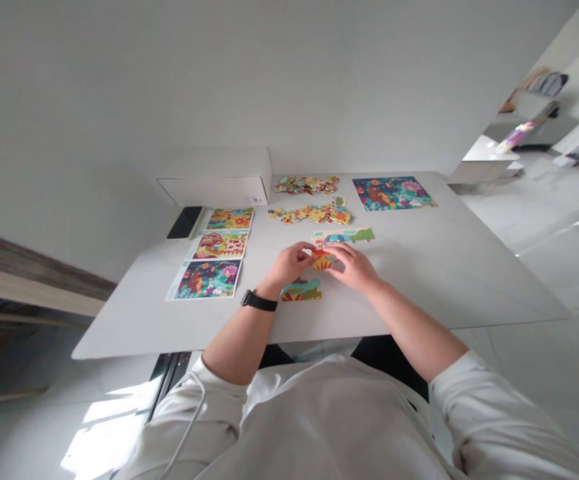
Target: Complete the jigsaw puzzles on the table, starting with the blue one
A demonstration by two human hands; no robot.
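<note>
Between my two hands is a small cluster of orange and yellow puzzle pieces [322, 261]. My left hand [292, 264], with a black watch on its wrist, pinches the cluster's left side. The fingers of my right hand [352, 265] close on its right side. Just beyond lies a joined strip of puzzle pieces [362, 235] with a blue shape and green hills. Nearer to me, partly under my left hand, rests another joined puzzle section [309, 291] in green and orange. My fingers hide some of the cluster's edges.
Loose puzzle pieces form a near pile [314, 214] and a far pile [305, 185]. An assembled dark blue puzzle [392, 193] lies back right. Picture sheets [220, 245] and a phone [185, 223] are at left, before a white box [214, 189]. A wall bounds the white table [444, 280].
</note>
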